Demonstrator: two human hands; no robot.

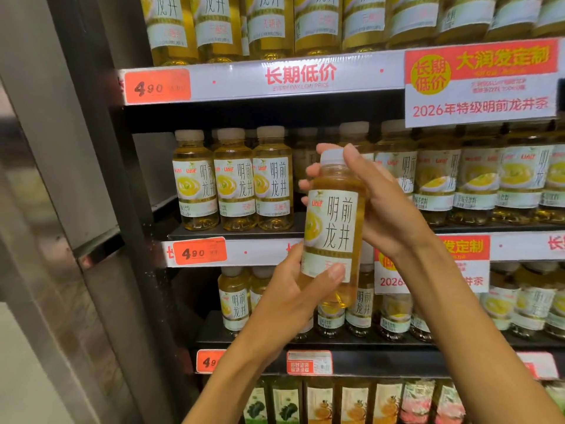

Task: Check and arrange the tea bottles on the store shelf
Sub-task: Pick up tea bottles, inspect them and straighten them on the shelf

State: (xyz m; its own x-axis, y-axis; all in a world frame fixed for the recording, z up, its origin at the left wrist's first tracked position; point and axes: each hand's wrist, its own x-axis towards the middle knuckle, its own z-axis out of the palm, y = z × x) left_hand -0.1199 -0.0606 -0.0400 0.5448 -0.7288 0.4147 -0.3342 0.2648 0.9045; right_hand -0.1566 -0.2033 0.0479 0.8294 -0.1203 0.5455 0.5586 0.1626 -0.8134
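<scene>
Full tea bottle (333, 228) held up in front of the middle shelf (232, 232), left hand (293, 289) wrapped round its base, right hand (376, 203) clasping shoulder and cap; likely heavyish, rigid, slick plastic, best gripped mid-label.

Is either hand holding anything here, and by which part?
Both hold one tea bottle: the right hand wraps its neck and upper body, and the left hand grips its lower end.

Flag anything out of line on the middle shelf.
There is a gap in the front row after the three left bottles. Both hands hold a bottle out in front of it. Nothing spilled or damaged shows.
</scene>
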